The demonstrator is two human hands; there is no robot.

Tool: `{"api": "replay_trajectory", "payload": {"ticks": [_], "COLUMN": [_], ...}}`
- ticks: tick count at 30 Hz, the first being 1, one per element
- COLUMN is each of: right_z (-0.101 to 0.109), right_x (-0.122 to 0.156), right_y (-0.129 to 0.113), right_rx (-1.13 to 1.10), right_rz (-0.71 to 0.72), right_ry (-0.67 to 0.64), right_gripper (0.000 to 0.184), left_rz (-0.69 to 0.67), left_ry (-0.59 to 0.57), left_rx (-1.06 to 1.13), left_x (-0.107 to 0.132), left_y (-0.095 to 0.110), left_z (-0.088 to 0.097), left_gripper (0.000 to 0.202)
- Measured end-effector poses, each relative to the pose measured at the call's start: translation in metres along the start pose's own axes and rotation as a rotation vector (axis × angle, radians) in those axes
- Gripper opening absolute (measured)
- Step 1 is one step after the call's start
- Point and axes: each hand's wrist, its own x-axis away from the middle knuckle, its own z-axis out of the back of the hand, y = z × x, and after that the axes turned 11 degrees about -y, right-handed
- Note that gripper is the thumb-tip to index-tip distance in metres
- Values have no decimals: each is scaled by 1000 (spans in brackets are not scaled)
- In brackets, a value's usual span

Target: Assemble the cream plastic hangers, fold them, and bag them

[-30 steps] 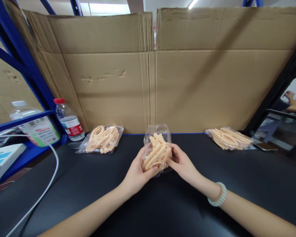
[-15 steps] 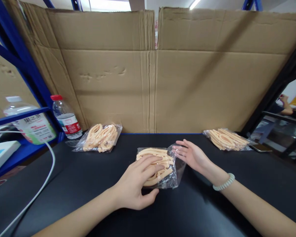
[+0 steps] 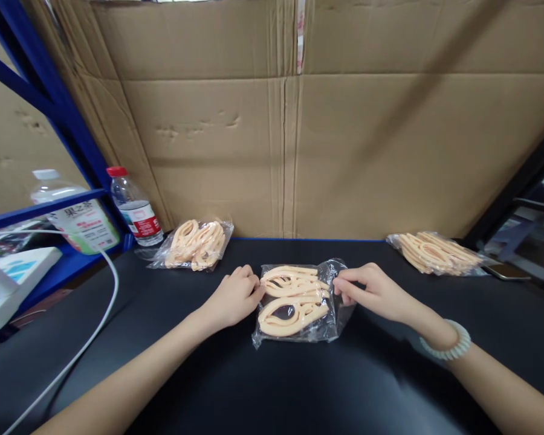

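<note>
The fingers point(image 3: 351, 291) of the right hand point(image 3: 381, 295) are pinched together at the loose right end of a clear bag point(image 3: 295, 300) of pale looped pieces, while those of the left hand point(image 3: 232, 300) are curled against its left edge, though whether they clamp the plastic I cannot tell. The bag lies flat on the black desk point(image 3: 272, 386) between both hands. Farther back, near the cardboard point(image 3: 222, 163), one similar bag point(image 3: 196, 244) lies beside a red-capped bottle point(image 3: 139, 214), another point(image 3: 437, 254) beside a phone point(image 3: 508, 272).

Dark characters "果之茶" on the white-capped bottle point(image 3: 78, 219)'s label point(image 3: 89, 226), smaller print illegible
</note>
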Motion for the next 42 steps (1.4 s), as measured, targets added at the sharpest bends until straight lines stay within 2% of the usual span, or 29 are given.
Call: {"api": "replay_trajectory", "payload": {"ticks": [4,9,11,15,18,21,24,27,31,36,42], "right_z": [-1,0,0,2,6,7,2,-8,-20,-29,-33], "right_x": [-1,-5,-6,-6,-6,-6,-10,-14,-16,-14,-13], "right_y": [9,22,28,39,48,56,62,64,62,59,58], "right_rx": [23,257,319,359,317,271,220,187,177,189,284], "right_rz": [-83,-87,-100,-166,-196,-211,-219,-207,-202,-223,-230], "right_ry": [-59,-32,19,228,363,435,449,377,271,210,133], "right_gripper": [36,29,24,21,19,23,32,37,42,54,57], "left_rz": [-27,-26,-51,-122,-181,-222,-239,-241,-232,-200,-221], "left_ry": [-10,55,69,107,117,128,135,120,139,186,257], "left_rx": [137,387,487,602,620,596,545,455,313,228,239], "left_x": [0,-6,-8,-19,-36,-59,-77,-85,-82,-67,-40], "left_y": [10,23,32,56,76,92,102,103,95,80,63], "left_z": [-6,-7,-3,11,25,41,57,75,99,122,151], "left_gripper": [25,24,25,22,20,21,19,16,15,17,17]}}
